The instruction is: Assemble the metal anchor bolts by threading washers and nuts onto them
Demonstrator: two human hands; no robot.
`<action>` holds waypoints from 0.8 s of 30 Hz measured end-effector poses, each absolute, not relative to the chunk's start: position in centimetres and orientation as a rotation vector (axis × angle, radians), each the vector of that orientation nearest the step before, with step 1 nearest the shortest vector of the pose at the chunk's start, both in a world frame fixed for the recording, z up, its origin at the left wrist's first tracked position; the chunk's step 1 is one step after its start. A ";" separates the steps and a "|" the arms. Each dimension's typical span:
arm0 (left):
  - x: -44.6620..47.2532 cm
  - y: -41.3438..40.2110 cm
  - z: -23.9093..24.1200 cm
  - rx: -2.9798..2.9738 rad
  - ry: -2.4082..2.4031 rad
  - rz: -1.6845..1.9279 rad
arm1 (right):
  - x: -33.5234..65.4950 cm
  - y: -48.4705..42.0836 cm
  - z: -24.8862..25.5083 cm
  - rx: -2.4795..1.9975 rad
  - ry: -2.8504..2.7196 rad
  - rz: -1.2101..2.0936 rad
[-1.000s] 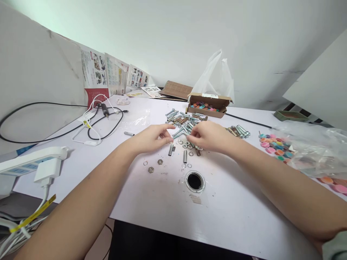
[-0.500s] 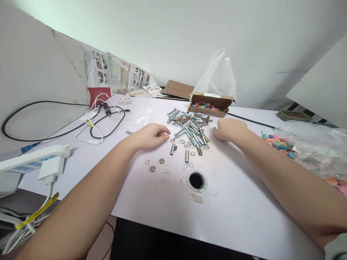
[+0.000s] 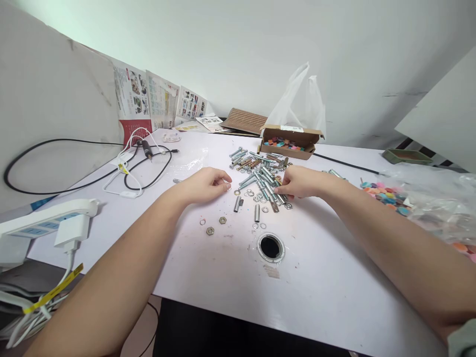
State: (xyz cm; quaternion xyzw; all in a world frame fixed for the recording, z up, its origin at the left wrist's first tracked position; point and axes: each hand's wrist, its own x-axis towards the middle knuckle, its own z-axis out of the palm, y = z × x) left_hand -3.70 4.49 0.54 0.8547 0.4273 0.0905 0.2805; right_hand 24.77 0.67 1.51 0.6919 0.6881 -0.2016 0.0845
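A heap of metal bolts and sleeve anchors (image 3: 266,181) lies on the white table in front of me. My right hand (image 3: 297,182) reaches into its right side, thumb and fingertips closed on a bolt (image 3: 270,189) there. To the left of the heap rests my left hand (image 3: 208,185), loosely curled, thumb and forefinger apart, close to a flat washer (image 3: 237,192). Nearer to me are two metal sleeves (image 3: 257,213), two hex nuts (image 3: 210,231) and several loose washers (image 3: 263,226). Behind my right wrist lie separate bolts (image 3: 335,173), partly hidden.
An open cardboard box (image 3: 288,148) of coloured pieces stands behind the heap, before a white plastic bag (image 3: 297,106). A round hole (image 3: 270,247) pierces the table. Cables (image 3: 148,186) and a power strip (image 3: 48,223) are left; clear bags (image 3: 439,198) and coloured pieces (image 3: 386,196) right.
My right hand has moved left, from beside the heap onto its bolts. Bolts behind my right wrist have come into sight. The left hand has barely moved.
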 end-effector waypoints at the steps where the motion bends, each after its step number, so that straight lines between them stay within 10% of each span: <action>1: -3.7 4.5 0.5 2.293 1.144 0.242 | 25.0 0.7 1.7 2.044 2.051 -0.636; 13: -2.1 3.2 0.3 2.058 0.654 0.484 | 18.3 -3.7 2.5 1.953 2.759 -1.095; 24: -2.9 4.0 0.1 2.110 1.021 0.579 | 18.2 -4.2 1.2 1.990 2.656 -0.608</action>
